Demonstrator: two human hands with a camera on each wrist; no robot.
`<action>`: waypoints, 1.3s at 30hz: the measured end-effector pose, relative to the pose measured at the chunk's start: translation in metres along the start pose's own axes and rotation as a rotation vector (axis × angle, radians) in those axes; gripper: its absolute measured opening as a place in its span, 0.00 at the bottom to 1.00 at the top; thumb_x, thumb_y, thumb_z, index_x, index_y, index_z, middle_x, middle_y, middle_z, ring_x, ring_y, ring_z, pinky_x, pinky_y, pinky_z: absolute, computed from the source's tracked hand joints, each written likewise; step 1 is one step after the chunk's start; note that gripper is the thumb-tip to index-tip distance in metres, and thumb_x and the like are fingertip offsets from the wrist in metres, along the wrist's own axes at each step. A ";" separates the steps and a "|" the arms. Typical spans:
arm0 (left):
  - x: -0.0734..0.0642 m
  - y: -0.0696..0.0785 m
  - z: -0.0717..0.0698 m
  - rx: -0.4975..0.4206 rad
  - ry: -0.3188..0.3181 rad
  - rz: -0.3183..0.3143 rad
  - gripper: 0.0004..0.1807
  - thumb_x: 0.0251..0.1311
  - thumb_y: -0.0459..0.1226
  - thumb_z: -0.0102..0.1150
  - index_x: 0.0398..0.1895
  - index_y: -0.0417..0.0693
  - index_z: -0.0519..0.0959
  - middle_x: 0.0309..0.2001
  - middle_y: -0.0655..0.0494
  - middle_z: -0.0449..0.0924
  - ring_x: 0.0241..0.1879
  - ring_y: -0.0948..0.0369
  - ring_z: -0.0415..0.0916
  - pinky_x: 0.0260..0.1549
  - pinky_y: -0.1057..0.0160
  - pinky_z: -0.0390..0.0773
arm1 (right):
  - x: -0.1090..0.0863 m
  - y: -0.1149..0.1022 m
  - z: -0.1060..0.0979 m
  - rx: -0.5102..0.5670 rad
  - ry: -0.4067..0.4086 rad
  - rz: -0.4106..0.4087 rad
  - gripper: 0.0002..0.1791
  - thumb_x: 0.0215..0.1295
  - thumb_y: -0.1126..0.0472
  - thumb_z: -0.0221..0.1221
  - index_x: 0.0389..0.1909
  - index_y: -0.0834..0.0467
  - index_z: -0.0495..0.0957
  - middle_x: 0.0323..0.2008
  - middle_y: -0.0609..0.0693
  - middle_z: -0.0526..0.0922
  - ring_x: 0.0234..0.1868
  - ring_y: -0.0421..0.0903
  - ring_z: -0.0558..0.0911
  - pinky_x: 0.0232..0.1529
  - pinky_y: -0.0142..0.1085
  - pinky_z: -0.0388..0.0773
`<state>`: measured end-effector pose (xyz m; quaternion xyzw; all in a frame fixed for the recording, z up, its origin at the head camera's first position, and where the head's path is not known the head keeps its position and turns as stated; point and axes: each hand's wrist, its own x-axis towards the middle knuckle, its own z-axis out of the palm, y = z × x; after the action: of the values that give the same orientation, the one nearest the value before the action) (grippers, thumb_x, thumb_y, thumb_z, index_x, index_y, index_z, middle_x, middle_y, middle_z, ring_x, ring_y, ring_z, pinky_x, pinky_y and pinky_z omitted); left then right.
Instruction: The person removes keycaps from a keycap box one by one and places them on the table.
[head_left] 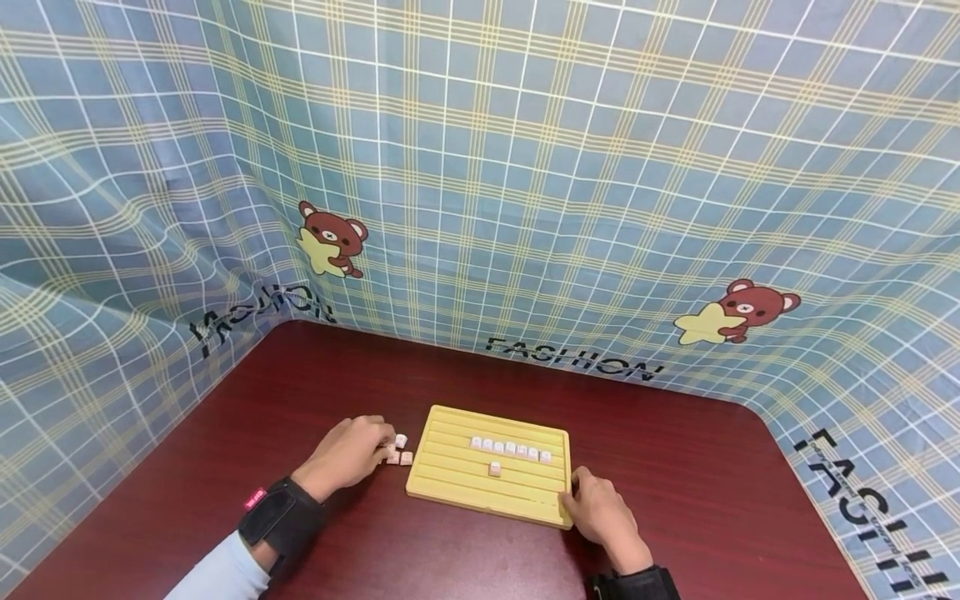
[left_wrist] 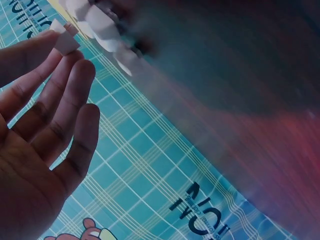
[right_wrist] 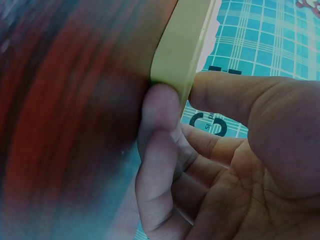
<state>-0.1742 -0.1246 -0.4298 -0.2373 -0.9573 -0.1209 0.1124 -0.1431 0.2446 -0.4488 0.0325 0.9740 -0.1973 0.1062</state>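
Observation:
My left hand [head_left: 349,452] is at the left of the yellow ridged tray [head_left: 461,490]. In the left wrist view, its thumb and fingers pinch a small pale keycap [left_wrist: 66,42]. Loose keycaps [head_left: 406,458] lie on the table beside that hand, partly hidden by its fingers. On the tray, several white and pinkish keycaps [head_left: 510,448] stand in a row along one groove. A single keycap [head_left: 495,469] sits in a nearer groove. With the thumb on the rim and fingers against the outer side, my right hand [head_left: 602,510] grips the tray's near right corner.
The tray lies on a dark red table [head_left: 420,550]. A blue plaid cloth [head_left: 510,208] with printed bears and lettering hangs around the back and both sides of the table.

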 end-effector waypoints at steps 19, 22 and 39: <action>-0.015 -0.023 -0.002 0.082 0.023 -0.001 0.06 0.49 0.32 0.72 0.29 0.48 0.83 0.29 0.58 0.80 0.29 0.58 0.80 0.26 0.62 0.76 | -0.001 -0.001 0.001 -0.002 0.011 -0.001 0.14 0.66 0.55 0.60 0.46 0.59 0.74 0.25 0.48 0.73 0.24 0.44 0.72 0.25 0.38 0.66; -0.016 -0.025 -0.001 0.084 0.036 0.001 0.07 0.49 0.32 0.72 0.29 0.49 0.82 0.28 0.58 0.80 0.29 0.58 0.80 0.26 0.61 0.76 | -0.001 -0.001 0.000 -0.002 0.008 0.003 0.13 0.66 0.55 0.60 0.45 0.58 0.73 0.25 0.48 0.73 0.24 0.44 0.72 0.25 0.38 0.66; -0.018 -0.028 0.006 0.104 0.041 0.017 0.07 0.47 0.31 0.72 0.29 0.48 0.83 0.29 0.58 0.81 0.29 0.57 0.81 0.26 0.61 0.77 | 0.000 0.000 0.001 -0.004 0.027 0.000 0.13 0.66 0.55 0.60 0.45 0.58 0.74 0.25 0.48 0.73 0.24 0.44 0.72 0.25 0.38 0.66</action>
<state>-0.1731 -0.1541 -0.4449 -0.2369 -0.9577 -0.0746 0.1453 -0.1430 0.2439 -0.4500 0.0352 0.9758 -0.1947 0.0931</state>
